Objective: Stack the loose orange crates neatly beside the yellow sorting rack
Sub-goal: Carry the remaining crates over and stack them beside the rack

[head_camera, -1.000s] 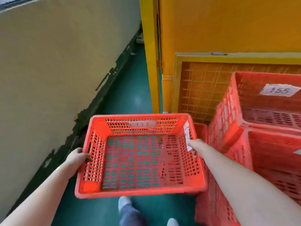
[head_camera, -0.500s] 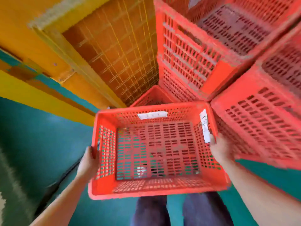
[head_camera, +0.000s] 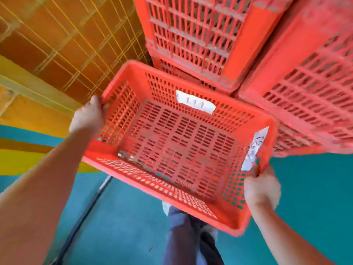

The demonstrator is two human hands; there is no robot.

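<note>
As left hand (head_camera: 87, 115) and right hand (head_camera: 261, 190) grip, the slotted plastic crate (head_camera: 181, 150) tilts.

I have just one camera, worn on my head, wide-angled and pointing steeply down along my forearms (head_camera: 38, 188), rolled so the floor (head_camera: 305, 188) slants. It sits close: the crate (head_camera: 181, 150) between my left hand (head_camera: 88, 115) and right hand (head_camera: 261, 190) fills the middle, the stacked crates (head_camera: 191, 35) and yellow rack (head_camera: 57, 44) crowd the top edge, my legs (head_camera: 183, 236) show below.
</note>
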